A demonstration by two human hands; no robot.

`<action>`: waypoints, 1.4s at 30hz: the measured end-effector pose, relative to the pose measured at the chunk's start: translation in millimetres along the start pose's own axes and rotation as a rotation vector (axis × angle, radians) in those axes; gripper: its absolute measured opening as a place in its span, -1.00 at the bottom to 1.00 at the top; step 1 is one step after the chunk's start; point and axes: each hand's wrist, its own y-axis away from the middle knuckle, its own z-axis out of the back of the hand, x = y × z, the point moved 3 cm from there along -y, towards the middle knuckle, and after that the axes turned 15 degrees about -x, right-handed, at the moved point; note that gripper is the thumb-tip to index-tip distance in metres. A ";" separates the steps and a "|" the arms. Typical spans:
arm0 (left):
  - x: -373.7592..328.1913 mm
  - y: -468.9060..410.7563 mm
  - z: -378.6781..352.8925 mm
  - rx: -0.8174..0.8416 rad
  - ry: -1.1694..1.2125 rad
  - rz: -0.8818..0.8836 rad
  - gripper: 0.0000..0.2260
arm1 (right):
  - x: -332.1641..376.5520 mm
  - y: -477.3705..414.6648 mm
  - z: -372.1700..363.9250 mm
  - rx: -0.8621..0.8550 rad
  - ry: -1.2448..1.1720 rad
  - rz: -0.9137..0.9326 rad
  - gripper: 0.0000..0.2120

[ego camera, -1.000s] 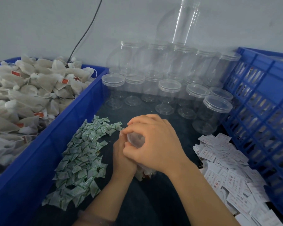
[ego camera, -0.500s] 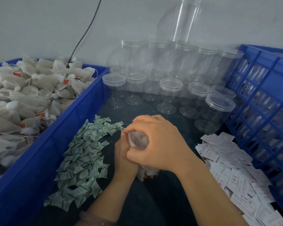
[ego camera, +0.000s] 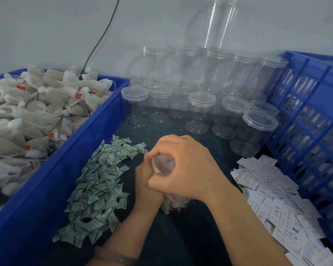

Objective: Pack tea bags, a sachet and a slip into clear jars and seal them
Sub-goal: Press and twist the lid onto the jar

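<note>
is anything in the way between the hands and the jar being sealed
Nothing visible stands between them. The right hand is curled over the top of the filled jar, and the left hand grips its body lower down. The sachets and slips lie off to the sides, not between hands and jar.

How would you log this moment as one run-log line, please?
step: sealing | jar: packed | left hand: grips jar body | right hand: curled round lid | spare jars: capped, behind
</note>
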 end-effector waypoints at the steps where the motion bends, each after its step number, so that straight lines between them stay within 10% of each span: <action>1: -5.9 4.3 0.4 0.022 -0.013 -0.031 -0.62 | 2.4 1.2 -1.4 -0.059 0.042 -0.044 -0.66; 5: -11.6 10.8 8.3 0.022 -0.062 -0.025 -0.64 | 12.4 4.0 -9.0 -0.123 0.223 -0.156 -0.66; 12: -15.7 3.8 4.1 0.059 0.020 0.112 -0.56 | 7.8 9.3 15.1 0.245 0.280 -0.105 -0.33; 18: -20.4 8.9 5.5 0.053 0.037 0.111 -0.42 | 9.8 -5.6 7.3 0.107 0.473 -0.209 -0.43; 26: -17.8 8.1 4.2 0.040 -0.007 0.160 -0.48 | -13.3 22.9 14.8 0.213 0.110 -0.026 -0.27; 33: -15.4 4.2 4.1 -0.012 -0.098 0.148 -0.59 | -9.7 26.0 5.5 -0.161 0.219 -0.157 -0.21; 38: -17.8 6.6 5.7 0.040 -0.046 0.169 -0.54 | -24.5 33.0 4.5 -0.015 -0.245 -0.122 -0.28; 42: -18.7 10.4 5.7 -0.035 -0.044 0.131 -0.50 | -25.2 39.1 3.2 -0.247 -0.337 -0.146 -0.39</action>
